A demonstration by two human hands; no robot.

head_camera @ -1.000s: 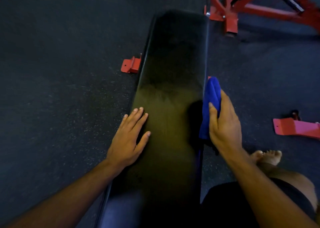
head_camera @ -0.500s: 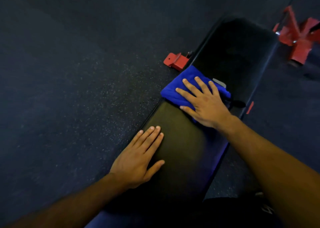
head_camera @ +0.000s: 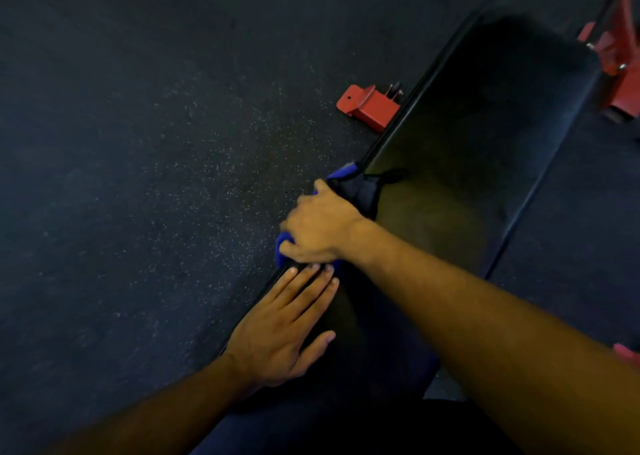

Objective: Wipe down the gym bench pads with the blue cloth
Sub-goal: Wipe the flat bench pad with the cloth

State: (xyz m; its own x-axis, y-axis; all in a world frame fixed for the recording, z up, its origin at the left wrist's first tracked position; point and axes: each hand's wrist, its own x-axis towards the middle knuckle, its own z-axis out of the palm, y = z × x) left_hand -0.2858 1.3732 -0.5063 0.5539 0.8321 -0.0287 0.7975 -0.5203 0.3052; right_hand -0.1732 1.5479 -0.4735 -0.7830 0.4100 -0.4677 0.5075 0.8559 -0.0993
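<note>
Blue cloth (head_camera: 284,243) wraps the pad's (head_camera: 460,164) left edge, gripped by my right hand (head_camera: 320,228), fingers curled, to wipe its side; left hand (head_camera: 282,330), fingers straight together, braces the top.

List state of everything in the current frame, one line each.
bench pad: lying flat, top bare beyond the hands.
blue cloth: bunched under the right hand, draped over the pad's left edge.
right hand: fingers curled over the edge, gripping the cloth.
left hand: flat on the pad, fingers straight, holding nothing.
red bracket: on the floor, against the pad's left side.
red frame: on the floor past the pad's far end, partly out of view.
</note>
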